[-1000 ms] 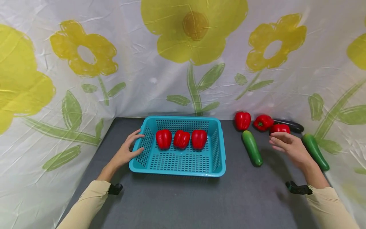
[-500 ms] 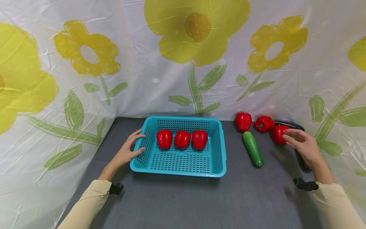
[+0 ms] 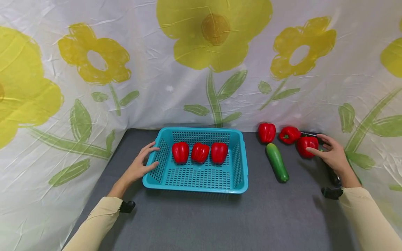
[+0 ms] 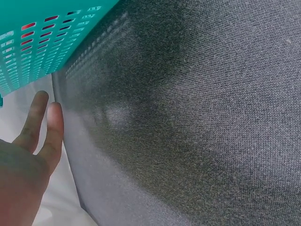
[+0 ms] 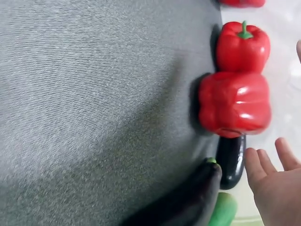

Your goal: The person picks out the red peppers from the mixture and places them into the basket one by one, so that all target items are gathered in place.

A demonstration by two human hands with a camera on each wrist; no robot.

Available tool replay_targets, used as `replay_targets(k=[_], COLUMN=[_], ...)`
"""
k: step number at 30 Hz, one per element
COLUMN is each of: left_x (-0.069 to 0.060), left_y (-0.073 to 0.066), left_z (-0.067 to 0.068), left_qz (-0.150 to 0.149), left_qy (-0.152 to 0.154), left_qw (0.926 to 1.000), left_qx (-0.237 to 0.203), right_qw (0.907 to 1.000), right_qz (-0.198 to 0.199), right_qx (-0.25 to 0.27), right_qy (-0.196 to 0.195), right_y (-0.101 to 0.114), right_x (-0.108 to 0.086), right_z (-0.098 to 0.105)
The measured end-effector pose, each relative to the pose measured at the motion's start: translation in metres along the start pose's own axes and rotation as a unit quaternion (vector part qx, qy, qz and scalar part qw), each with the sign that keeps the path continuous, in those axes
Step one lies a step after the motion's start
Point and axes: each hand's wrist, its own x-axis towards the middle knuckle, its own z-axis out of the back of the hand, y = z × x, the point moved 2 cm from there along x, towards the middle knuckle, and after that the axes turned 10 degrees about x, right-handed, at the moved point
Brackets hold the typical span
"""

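Note:
My left hand is at the left rim of a turquoise perforated basket, fingers spread and fairly straight. In the left wrist view two of its fingers lie beside the basket wall. Three red bell peppers sit in a row inside the basket. My right hand reaches beside another red bell pepper on the right, thumb near it and fingers extended. In the right wrist view the fingers stand apart from that pepper, close to a dark eggplant.
Two more red bell peppers lie along the back edge. A cucumber lies between the basket and my right hand. A second eggplant and another green vegetable lie by the right edge. Flowered cloth hangs behind the dark table.
My right hand has moved rightward from in front of the red bell pepper to its right side, with the fingers spreading wider. My left hand has stayed at the basket.

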Motion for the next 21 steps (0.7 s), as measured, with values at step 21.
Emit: replay_targets(k=[21], left_x=[0.0], left_y=[0.002], left_z=[-0.002], left_qz=[-0.001], left_qy=[0.002], left_qw=[1.0], left_qx=[-0.003], right_qw=[0.9968], right_qz=[-0.064], right_qx=[0.048], right_qy=[0.002], right_y=[-0.02], right_x=[0.024], right_z=[-0.015])
